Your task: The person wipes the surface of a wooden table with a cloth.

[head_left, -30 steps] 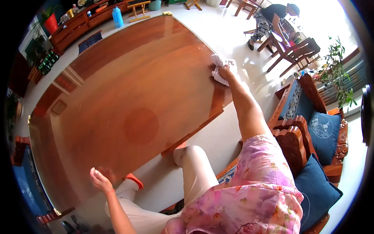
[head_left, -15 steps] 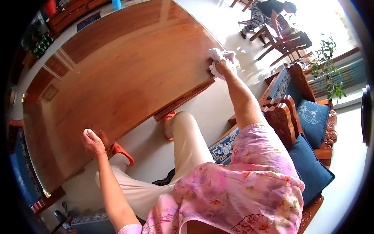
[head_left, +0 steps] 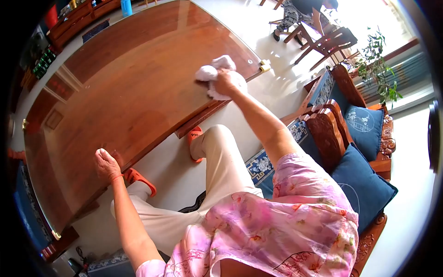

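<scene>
Right hand [head_left: 224,84]: grip closed on a bunched white cloth [head_left: 240,82], fingertips partly hidden in the folds. The cloth lies beneath the grip and spreads out around it: one lobe projects past the fingers toward the table's middle, another bulges on the far side, and the rest spreads toward the wrist and the near edge. Location: on the glossy brown table [head_left: 124,87], at its near edge, close to the corner with the gold-coloured fitting [head_left: 265,66].

Left hand [head_left: 107,162]: well apart from the cloth, open, fingers extended and close together, over the near edge at the table's other end. Contact with the surface cannot be told from this view. (A faint reflection shows just beside it.)

Surroundings: two orange shoes [head_left: 195,135] on the floor by the near edge; blue cushions [head_left: 363,130] on the carved wooden seat [head_left: 387,134] to the right; beyond the far corner, another person [head_left: 300,13] bends beside a wooden chair [head_left: 333,44].
</scene>
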A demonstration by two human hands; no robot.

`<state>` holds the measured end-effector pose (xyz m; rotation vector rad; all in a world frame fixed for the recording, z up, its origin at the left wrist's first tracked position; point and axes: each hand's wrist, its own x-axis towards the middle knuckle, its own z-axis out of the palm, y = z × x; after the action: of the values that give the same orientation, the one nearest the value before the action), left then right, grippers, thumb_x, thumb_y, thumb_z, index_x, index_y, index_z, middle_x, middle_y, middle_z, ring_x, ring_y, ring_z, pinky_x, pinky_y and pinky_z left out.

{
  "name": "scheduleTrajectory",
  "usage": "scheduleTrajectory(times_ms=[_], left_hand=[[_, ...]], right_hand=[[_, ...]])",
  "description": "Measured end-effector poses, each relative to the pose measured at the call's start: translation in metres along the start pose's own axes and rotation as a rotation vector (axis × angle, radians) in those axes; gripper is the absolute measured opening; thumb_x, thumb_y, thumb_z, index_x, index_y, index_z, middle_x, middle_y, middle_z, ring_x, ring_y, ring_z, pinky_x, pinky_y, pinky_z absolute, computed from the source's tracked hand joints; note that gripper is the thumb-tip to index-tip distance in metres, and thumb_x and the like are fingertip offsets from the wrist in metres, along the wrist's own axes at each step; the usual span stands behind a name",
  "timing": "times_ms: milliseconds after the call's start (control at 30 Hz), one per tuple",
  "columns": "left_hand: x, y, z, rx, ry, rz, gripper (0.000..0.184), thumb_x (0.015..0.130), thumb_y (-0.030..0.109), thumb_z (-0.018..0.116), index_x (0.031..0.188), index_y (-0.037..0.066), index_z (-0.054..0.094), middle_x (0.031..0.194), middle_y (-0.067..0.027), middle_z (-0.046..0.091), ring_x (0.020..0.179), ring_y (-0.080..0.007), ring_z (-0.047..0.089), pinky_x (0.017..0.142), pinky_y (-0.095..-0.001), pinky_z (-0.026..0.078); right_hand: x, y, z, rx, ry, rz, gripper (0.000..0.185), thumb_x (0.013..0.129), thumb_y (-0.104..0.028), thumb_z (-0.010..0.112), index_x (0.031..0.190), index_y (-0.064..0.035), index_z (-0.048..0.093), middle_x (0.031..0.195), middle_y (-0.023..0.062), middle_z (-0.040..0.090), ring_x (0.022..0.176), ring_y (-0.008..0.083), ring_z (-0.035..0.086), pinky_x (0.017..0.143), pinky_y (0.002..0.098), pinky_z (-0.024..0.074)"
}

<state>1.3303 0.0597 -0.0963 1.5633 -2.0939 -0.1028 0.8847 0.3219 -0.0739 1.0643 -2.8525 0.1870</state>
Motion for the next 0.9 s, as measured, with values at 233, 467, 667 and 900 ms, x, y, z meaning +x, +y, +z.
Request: scheduleTrajectory(times_ms=[233, 467, 667, 900], left_hand=[[0.001, 0.009, -0.011, 0.017, -0.023, -0.027, 0.038, 0.094, 0.045, 0.036, 0.104, 0.016, 0.058, 0.097, -0.0089, 0.063, 0.087, -0.0316, 0.06, 0.068, -0.0452, 0.047], [0.006, -0.021, 0.019, -0.091, 0.059, 0.087, 0.035, 0.095, 0.039, 0.039, 0.104, 0.01, 0.058, 0.098, -0.013, 0.062, 0.089, -0.0323, 0.059, 0.072, -0.0446, 0.046], [0.005, -0.023, 0.019, -0.079, 0.091, 0.093, 0.036, 0.095, 0.038, 0.039, 0.105, 0.01, 0.059, 0.1, -0.013, 0.062, 0.091, -0.0327, 0.059, 0.073, -0.0441, 0.047], [0.004, -0.019, 0.013, -0.048, 0.067, 0.05, 0.037, 0.096, 0.038, 0.037, 0.106, 0.01, 0.059, 0.105, -0.0122, 0.062, 0.094, -0.0327, 0.058, 0.076, -0.0431, 0.047]], right_hand=[[-0.066, -0.216, -0.005, -0.085, -0.014, -0.46, 0.041, 0.071, -0.027, 0.062, 0.103, -0.0026, 0.054, 0.103, 0.0125, 0.057, 0.096, 0.0258, 0.057, 0.084, 0.0415, 0.0432], [-0.113, -0.288, -0.002, 0.242, 0.054, -0.726, 0.047, 0.071, -0.029, 0.061, 0.113, -0.0083, 0.06, 0.121, 0.0068, 0.053, 0.113, 0.024, 0.049, 0.1, 0.0422, 0.0324], [-0.007, -0.166, 0.022, 0.46, -0.044, -0.069, 0.029, 0.067, -0.013, 0.063, 0.095, -0.0034, 0.06, 0.101, 0.0126, 0.061, 0.093, 0.0333, 0.059, 0.084, 0.0437, 0.0471], [0.078, 0.004, -0.017, 0.207, 0.017, 0.236, 0.035, 0.076, -0.015, 0.06, 0.107, 0.0019, 0.06, 0.112, 0.0198, 0.061, 0.109, 0.0314, 0.057, 0.09, 0.0404, 0.0481]])
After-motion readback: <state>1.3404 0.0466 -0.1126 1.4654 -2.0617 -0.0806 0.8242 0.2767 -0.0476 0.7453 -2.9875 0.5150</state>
